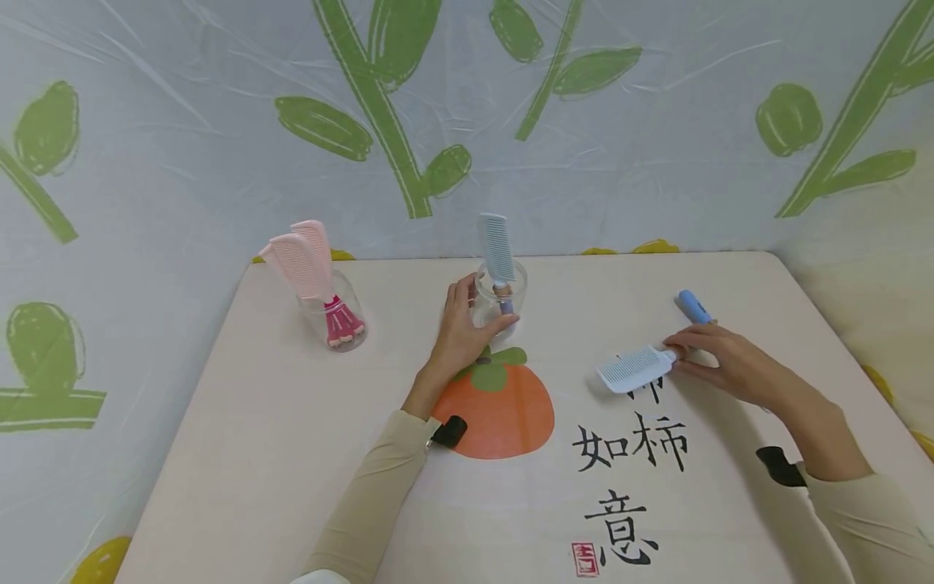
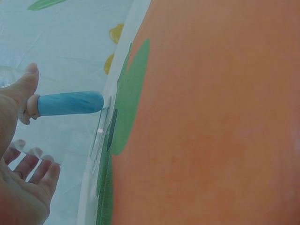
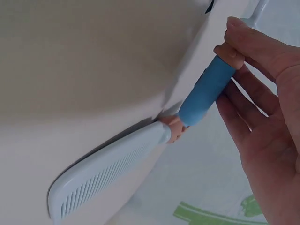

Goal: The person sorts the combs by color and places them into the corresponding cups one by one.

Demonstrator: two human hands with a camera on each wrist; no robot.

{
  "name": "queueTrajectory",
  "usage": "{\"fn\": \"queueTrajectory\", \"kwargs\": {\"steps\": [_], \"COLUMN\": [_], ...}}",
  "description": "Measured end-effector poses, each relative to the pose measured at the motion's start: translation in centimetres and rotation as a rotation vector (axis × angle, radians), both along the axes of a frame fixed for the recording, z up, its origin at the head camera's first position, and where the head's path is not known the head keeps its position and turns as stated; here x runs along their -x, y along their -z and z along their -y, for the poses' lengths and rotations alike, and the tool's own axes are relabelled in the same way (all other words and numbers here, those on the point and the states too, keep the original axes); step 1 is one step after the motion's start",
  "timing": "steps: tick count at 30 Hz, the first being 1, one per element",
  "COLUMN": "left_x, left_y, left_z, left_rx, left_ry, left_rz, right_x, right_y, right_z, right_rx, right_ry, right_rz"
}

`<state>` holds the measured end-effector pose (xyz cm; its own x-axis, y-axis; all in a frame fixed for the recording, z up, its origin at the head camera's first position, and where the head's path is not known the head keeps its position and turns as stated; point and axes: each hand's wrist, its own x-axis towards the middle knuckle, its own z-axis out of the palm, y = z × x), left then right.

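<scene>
My left hand [image 1: 464, 326] grips a clear glass jar [image 1: 520, 284] at the middle back of the table, fingers and thumb on opposite sides. Inside stands a light blue comb [image 1: 497, 247], head up; its blue handle [image 2: 70, 103] shows through the glass. My right hand [image 1: 722, 361] pinches a second light blue comb [image 1: 635, 370] by its tan-coloured neck, head pointing left above the table. Its blue handle [image 3: 206, 93] hangs below the fingertips. A third comb [image 3: 112, 164] lies on the table beside that hand; in the head view only its blue handle [image 1: 693, 307] shows.
At the back left, another glass jar [image 1: 350, 296] holds pink combs [image 1: 299, 264] with magenta lower parts. The pale table [image 1: 292, 470] bears a printed orange persimmon [image 1: 503, 414] and black characters [image 1: 620, 527]. Behind it hangs a wall sheet [image 1: 219, 146] with green leaves.
</scene>
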<state>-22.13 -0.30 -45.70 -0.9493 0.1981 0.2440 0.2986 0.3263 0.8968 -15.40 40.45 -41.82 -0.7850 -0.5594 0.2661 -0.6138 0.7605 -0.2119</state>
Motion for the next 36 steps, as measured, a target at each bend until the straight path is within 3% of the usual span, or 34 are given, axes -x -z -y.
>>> {"fn": "queueTrajectory", "kwargs": {"steps": [9,16,24,31,36], "left_x": [0.2,0.2,0.2,0.2,0.3], "left_y": [0.2,0.1,0.1,0.2,0.2], "left_z": [-0.1,0.0,0.0,0.0,-0.1], "left_rx": [0.005,0.01,0.013,0.027,0.037], "left_ry": [-0.003,-0.005,-0.006,-0.004,-0.009], "left_rz": [-0.008,-0.011,-0.002,-0.001,-0.006], "right_x": [0.4,0.7,0.8,0.9,1.1], "right_y": [0.5,0.9,0.9,1.1,1.0], "right_z": [1.5,2.1,2.8,3.4,3.8], "right_rx": [0.077,0.053,0.093,0.066,0.031], "right_ry": [0.021,-0.001,0.004,-0.014,0.031], "right_rz": [0.08,0.061,0.109,0.038,0.046]}}
